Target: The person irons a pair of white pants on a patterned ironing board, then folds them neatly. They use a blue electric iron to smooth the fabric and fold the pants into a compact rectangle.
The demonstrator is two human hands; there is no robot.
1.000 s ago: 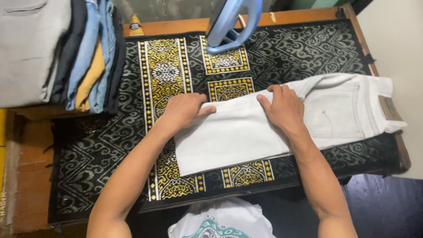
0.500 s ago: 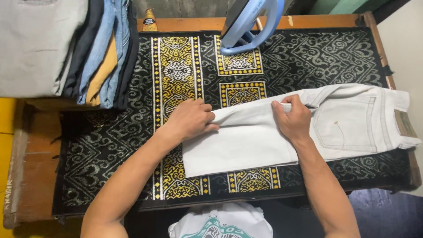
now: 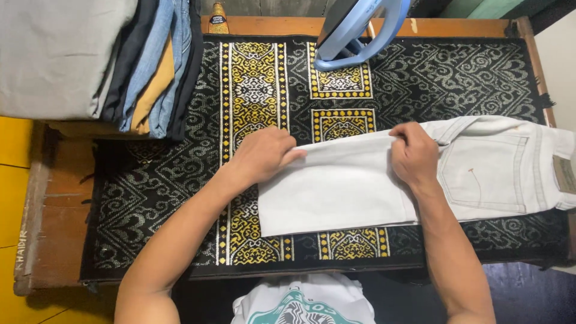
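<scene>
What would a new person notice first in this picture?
The eye goes first to the white trousers lying folded across the black and yellow patterned cloth at the centre, with the left hand and right hand gripping their far edge. Next come the blue iron standing at the top and the stack of folded clothes at top left.

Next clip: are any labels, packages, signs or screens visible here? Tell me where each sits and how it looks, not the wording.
Waistband patch: small tan rectangle on the white jeans, far right.
Bottle label: dark and yellow, on a small bottle at the table's back edge.
Shirt print: teal and black graphic on the person's white shirt, bottom centre.
Handwritten marking: dark letters on the table's left wooden edge.
No screens or signs show.
</scene>
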